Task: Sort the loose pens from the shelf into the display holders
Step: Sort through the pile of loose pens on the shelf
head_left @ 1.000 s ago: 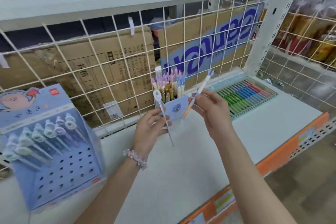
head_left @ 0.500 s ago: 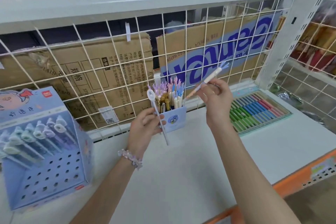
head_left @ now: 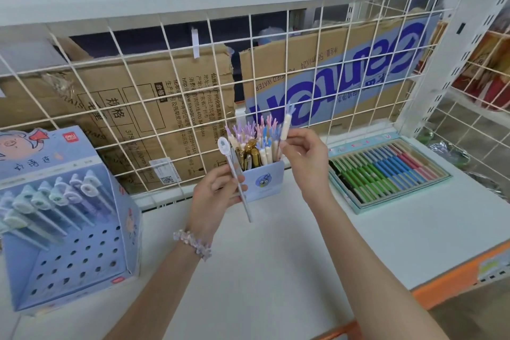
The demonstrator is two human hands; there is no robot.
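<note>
My left hand [head_left: 214,193] grips a thin pale pen with a round white top [head_left: 234,174], held upright just left of a small blue pen cup [head_left: 265,182]. The cup stands at the back of the shelf and is packed with antler-topped and gold pens. My right hand [head_left: 302,159] pinches a cream pen with a blue antler top [head_left: 287,121], nearly upright over the cup's right side, its lower end among the other pens. At the left sits a large blue display holder [head_left: 71,251] with rows of holes and several pens slotted in its upper rows.
A flat tray of coloured pens [head_left: 386,171] lies at the right of the white shelf [head_left: 276,270]. A white wire grid [head_left: 171,85] backs the shelf, with cardboard boxes behind it. An orange price rail [head_left: 455,281] runs along the front edge.
My right hand has swung the antler pen from tilted to nearly upright and brought it left and down over the cup. The left hand has held its pen still.
</note>
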